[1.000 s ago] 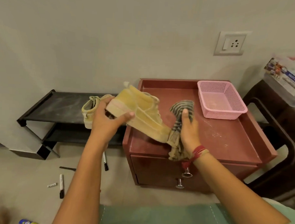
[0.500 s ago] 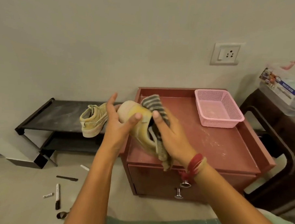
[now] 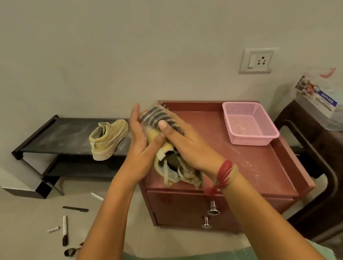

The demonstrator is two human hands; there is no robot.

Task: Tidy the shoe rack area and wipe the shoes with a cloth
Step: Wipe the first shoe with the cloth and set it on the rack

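Note:
I hold a yellow shoe (image 3: pixel 165 159) in front of me, its opening facing me, over the left front of the red cabinet (image 3: pixel 263 173). My left hand (image 3: pixel 142 146) grips the shoe from the left, thumb across its top. My right hand (image 3: pixel 187 148) presses a grey striped cloth (image 3: pixel 159 117) onto the shoe's toe, with the cloth's loose end hanging below my wrist. The matching yellow shoe (image 3: pixel 107 139) stands on the top shelf of the black shoe rack (image 3: pixel 54 136) to the left.
A pink mesh basket (image 3: pixel 249 123) sits at the back right of the cabinet top. On the floor at lower left lie markers (image 3: pixel 64 230), a small white stick (image 3: pixel 97 196), a dark strip (image 3: pixel 75 208) and a spoon-like item (image 3: pixel 71 252). A dark chair (image 3: pixel 322 175) stands to the right.
The shoe has turned so its opening faces me. My right hand has moved the cloth from the shoe's side up over the toe. The view has tilted slightly.

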